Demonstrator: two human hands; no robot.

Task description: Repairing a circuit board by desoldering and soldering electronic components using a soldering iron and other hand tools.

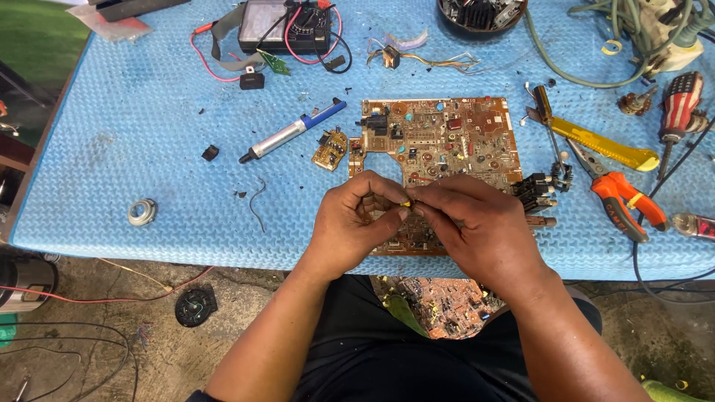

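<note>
A large brown circuit board (447, 141) lies on the blue foam mat (149, 134), crowded with small parts. Over its near edge my left hand (354, 219) and my right hand (477, 223) meet, fingertips pinched together on a tiny yellow component (406, 202). Both hands cover the board's lower part. A black connector block (538, 192) sticks out at the board's right side, beside my right hand.
A desoldering pump (290, 132) and a small board piece (330, 150) lie left of the board. A multimeter (287, 26) with leads sits at the back. On the right are orange pliers (622, 195), a yellow-handled tool (603, 143) and screwdrivers (681, 104). Another board (439, 301) rests on my lap.
</note>
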